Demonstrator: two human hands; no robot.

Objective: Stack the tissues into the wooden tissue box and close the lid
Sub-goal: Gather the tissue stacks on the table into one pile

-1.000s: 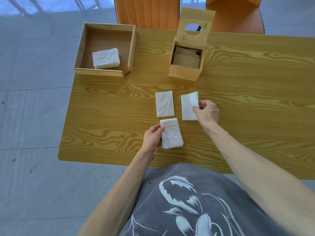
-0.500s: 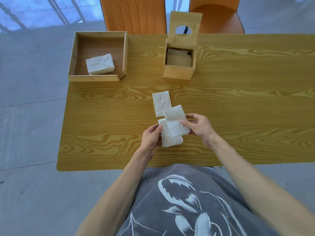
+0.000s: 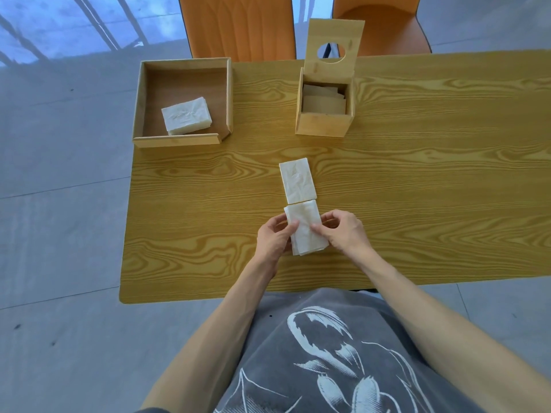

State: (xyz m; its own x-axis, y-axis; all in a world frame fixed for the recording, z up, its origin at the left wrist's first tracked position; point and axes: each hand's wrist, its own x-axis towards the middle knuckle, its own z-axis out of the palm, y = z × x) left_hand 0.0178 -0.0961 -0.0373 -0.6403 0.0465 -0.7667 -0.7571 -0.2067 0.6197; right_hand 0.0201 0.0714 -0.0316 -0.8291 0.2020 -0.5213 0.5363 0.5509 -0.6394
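A small stack of two white folded tissues (image 3: 304, 231) lies on the table near me. My left hand (image 3: 272, 238) grips its left edge and my right hand (image 3: 343, 232) presses on its right side. A single folded tissue (image 3: 297, 180) lies flat just beyond the stack, touching it. The wooden tissue box (image 3: 325, 110) stands further back with its lid (image 3: 333, 52) tilted up and open; several tissues lie inside it.
A shallow wooden tray (image 3: 149, 93) sits at the table's back left corner with a pile of tissues (image 3: 186, 115) in it. Two orange chairs (image 3: 238, 25) stand behind the wooden table (image 3: 432, 180). The near table edge is close to my body.
My right hand picked up the right-hand tissue, carried it toward me and laid it on the tissue held by my left hand. Both hands now square the small stack.
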